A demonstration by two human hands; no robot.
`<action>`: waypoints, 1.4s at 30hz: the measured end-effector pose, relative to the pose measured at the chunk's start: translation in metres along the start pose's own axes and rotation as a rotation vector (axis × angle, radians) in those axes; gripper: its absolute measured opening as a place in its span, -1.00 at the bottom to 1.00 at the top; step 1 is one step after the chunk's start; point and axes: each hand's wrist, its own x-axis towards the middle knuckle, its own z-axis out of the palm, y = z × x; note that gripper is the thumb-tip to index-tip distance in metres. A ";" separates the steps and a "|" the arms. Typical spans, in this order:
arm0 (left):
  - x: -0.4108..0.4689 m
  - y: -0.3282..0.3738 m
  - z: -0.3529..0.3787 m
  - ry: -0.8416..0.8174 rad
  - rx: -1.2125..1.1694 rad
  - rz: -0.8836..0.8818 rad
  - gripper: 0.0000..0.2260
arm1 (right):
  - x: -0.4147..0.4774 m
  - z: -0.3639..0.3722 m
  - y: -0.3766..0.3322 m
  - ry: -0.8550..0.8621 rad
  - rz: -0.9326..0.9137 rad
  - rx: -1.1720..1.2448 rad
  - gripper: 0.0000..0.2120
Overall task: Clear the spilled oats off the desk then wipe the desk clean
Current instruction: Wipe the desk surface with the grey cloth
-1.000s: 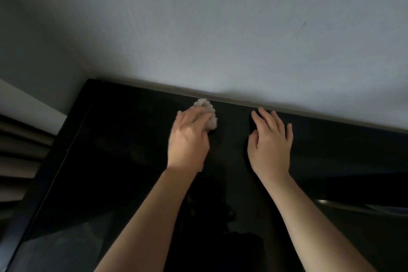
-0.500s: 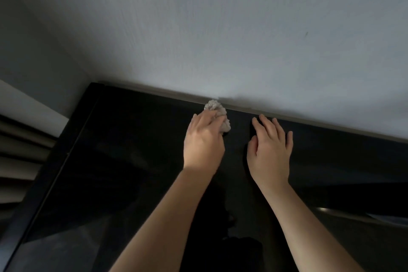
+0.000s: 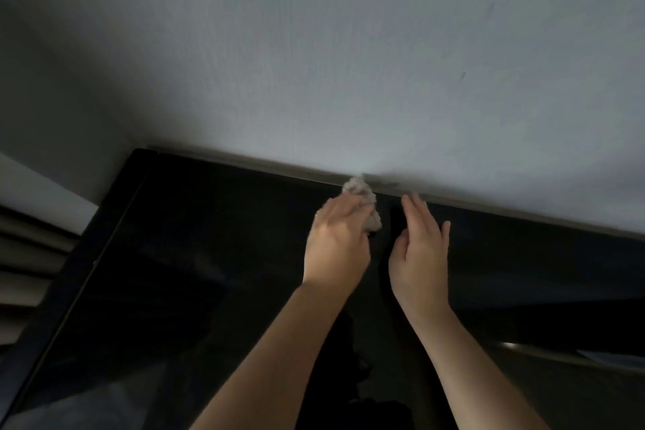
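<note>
My left hand (image 3: 336, 248) holds a crumpled pale cloth (image 3: 364, 201) against the glossy black desk (image 3: 181, 272), close to the desk's back edge by the wall. The cloth sticks out past my fingertips and nearly reaches the wall. My right hand (image 3: 420, 251) stands just right of it, fingers straight, its edge resting on the desk with the palm turned toward the cloth. A narrow gap separates the two hands. No oats are visible on the dark surface.
A grey-white wall (image 3: 349, 63) rises directly behind the desk. Slatted blinds or a radiator (image 3: 31, 255) lie beyond the desk's left edge. A thin metallic strip (image 3: 558, 354) shows at the right on the desk.
My left hand has slid the cloth rightward and toward the wall, closing the gap to my right hand. My right hand has turned more onto its edge.
</note>
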 end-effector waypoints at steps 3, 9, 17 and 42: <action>-0.005 -0.007 -0.007 -0.100 0.003 0.119 -0.67 | -0.002 -0.005 0.003 0.036 0.047 0.152 -0.46; 0.007 -0.039 -0.020 0.127 0.094 -0.213 -0.67 | 0.000 -0.010 0.006 -0.068 0.010 0.070 -0.51; 0.002 0.025 0.022 0.120 0.047 -0.232 -0.69 | -0.006 -0.065 0.065 -0.046 0.137 -0.095 -0.54; -0.118 -0.015 -0.058 -0.069 0.072 -0.040 -0.62 | -0.046 -0.013 -0.001 -0.091 -0.007 -0.204 -0.53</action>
